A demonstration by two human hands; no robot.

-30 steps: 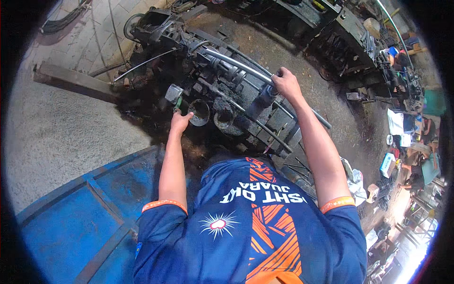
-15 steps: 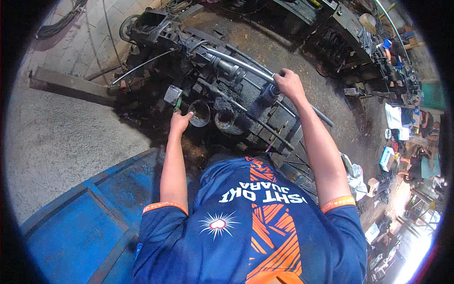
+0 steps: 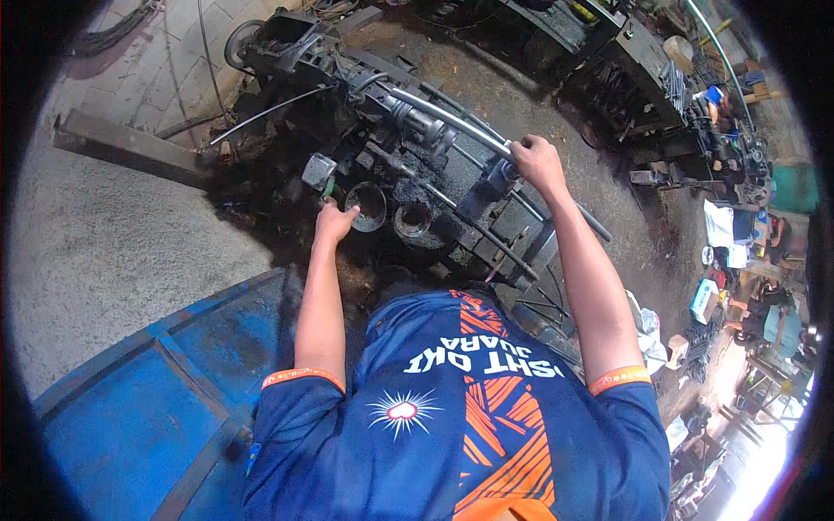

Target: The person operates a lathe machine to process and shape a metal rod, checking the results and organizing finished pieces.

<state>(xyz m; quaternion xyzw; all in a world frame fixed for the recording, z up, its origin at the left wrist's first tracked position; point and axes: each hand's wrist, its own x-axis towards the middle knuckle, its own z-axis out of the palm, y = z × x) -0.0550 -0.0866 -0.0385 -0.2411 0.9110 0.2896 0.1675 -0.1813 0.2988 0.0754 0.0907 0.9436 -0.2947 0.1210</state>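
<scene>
1. The left hand [image 3: 334, 224] is at about ten o'clock from the middle of the view, reaching in from six o'clock with its forearm. Its fingers are bent at a green handle [image 3: 329, 186], and its thumb stands apart, aimed at two o'clock. Whether the fingers close fully round the handle cannot be told.
2. The handle lies at twelve o'clock from that hand. Just past it is a small pale metal box [image 3: 320, 171].
3. Just beside the thumb, toward two o'clock, is a round dish [image 3: 368, 227]; whether thumb and rim touch is unclear. A smaller dish [image 3: 410, 233] sits near it, between three and four o'clock.
4. The right hand [image 3: 537, 163], at about two o'clock from the middle, is curled down and gripping a silver tube [image 3: 456, 122]. The tube slants from ten o'clock toward four o'clock, passing behind the forearm.
5. At eight o'clock from the right hand, and close to it, is a dark metal block [image 3: 497, 185] on a grimy machine [image 3: 408, 156].
6. A blue metal panel [image 3: 122, 425] fills eight o'clock, a rough grey surface [image 3: 130, 260] nine, and a long beam [image 3: 130, 149] ten.
7. A white-and-blue carton [image 3: 704, 300] lies at three o'clock, well apart from both hands.
</scene>
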